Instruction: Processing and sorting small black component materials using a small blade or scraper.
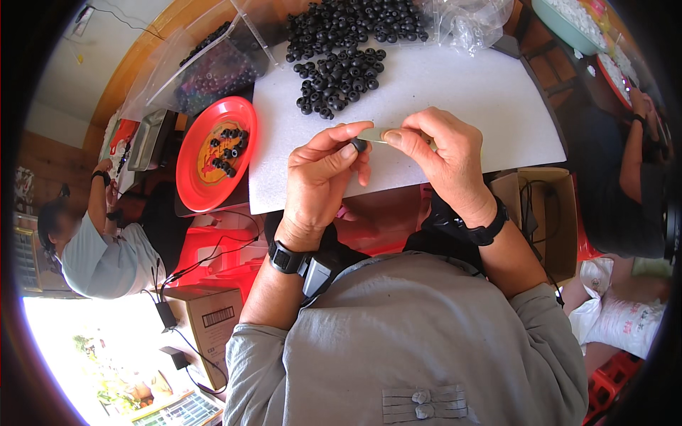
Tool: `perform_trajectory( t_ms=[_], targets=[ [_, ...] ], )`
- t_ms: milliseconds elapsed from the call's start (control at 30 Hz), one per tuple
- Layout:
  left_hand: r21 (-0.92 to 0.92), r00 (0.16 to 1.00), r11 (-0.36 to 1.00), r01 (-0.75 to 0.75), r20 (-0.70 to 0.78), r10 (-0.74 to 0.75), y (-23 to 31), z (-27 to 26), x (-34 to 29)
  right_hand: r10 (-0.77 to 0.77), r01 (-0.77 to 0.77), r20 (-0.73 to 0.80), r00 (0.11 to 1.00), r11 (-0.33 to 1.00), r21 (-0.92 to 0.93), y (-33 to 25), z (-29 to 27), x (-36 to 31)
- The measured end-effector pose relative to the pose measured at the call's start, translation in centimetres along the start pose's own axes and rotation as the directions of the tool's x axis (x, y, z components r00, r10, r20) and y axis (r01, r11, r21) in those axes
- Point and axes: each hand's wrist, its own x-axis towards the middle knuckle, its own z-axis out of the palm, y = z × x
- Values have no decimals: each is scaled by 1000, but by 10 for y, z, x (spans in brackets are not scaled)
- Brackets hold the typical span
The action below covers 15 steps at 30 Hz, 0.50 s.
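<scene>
My left hand (320, 170) pinches a small round black part (359, 144) between thumb and fingertips, above the near part of the white table sheet (284, 128). In my right hand (451, 153) is a thin, flat, pale blade-like tool (372, 134), gripped between thumb and fingers. The tool's tip meets or overlaps the black part; my fingers partly hide the contact. Beyond my hands lies a loose heap of black round parts with holes (341, 82), joined by a larger heap (348, 28) farther back. A red plate (186, 160) on the left carries several similar parts.
Clear plastic bins (220, 78) with dark parts stand at the back left. A crumpled clear bag (469, 25) lies at the far edge. An open cardboard box (561, 234) is below the table's right side. Other people work at left (117, 248) and right (632, 170).
</scene>
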Motion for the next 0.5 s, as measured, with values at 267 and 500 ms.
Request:
perform_trajectory(
  t_ms=[267, 500],
  targets=[
    [3, 1000, 1000, 3, -6, -3, 0, -1, -1, -66, 66, 11, 998, 998, 21, 1, -1, 0],
    [-41, 1000, 999, 24, 17, -23, -2, -6, 1, -81, 81, 19, 997, 997, 0, 4, -2, -2]
  ],
)
